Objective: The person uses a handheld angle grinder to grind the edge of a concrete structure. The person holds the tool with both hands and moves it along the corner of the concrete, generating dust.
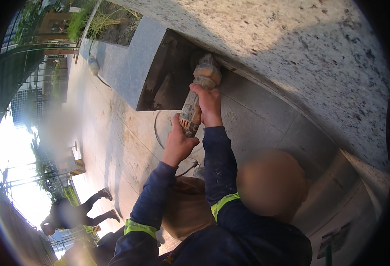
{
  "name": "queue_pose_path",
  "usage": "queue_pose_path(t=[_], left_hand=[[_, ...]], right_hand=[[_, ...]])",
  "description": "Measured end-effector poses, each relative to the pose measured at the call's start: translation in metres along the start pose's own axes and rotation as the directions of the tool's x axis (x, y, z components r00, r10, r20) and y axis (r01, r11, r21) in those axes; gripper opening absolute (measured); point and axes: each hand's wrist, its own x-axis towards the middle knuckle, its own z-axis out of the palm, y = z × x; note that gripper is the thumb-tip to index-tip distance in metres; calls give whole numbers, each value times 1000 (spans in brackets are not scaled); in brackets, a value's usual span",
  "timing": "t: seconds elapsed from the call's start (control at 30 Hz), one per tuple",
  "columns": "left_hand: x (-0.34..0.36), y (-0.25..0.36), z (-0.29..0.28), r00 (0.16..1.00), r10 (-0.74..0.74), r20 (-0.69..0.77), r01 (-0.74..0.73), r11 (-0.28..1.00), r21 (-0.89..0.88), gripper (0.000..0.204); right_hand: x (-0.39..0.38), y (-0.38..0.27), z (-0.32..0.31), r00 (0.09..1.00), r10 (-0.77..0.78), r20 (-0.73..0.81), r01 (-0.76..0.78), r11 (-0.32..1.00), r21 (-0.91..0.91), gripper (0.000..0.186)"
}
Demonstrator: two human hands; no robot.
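Both my hands hold a dusty, worn angle grinder [193,99] with an orange and grey body. My right hand [209,106] is wrapped round its body just behind the head. At the rear end, near the vent slots, my left hand [179,141] grips the housing. The grinder's head points into a dark recess [166,73] at the foot of a speckled granite block [301,57]. I cannot make out its disc. Below the tool, a grey cable [157,133] curves across the paving toward a dark cord near my left forearm.
A blue-grey stone slab [130,66] borders a planted bed [115,24]. A pale rounded object [93,65] with a cord lies on the paving [115,115]. At left, a person in dark clothes [73,213] walks. A flat tool with a green handle [328,253] is at lower right.
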Motion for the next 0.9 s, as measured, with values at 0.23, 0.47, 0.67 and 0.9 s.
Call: queue_pose_path(t=[0.23, 0.47, 0.67, 0.9], left_hand=[[0, 8, -3, 999, -26, 27, 27, 999, -29, 84], [-5, 9, 0, 1000, -20, -8, 19, 1000, -19, 84], [-5, 12, 0, 1000, 3, -8, -3, 1000, -24, 84], [-7, 16, -5, 998, -56, 22, 56, 998, -36, 85]], right_hand=[[-3, -1, 3, 999, -18, -42, 18, 1000, 13, 48], [-4, -4, 2, 999, -52, 8, 52, 998, 24, 48], [2, 2, -1, 999, -48, -9, 48, 999, 1, 48], [-7, -10, 4, 1000, -10, -12, 10, 1000, 24, 49]])
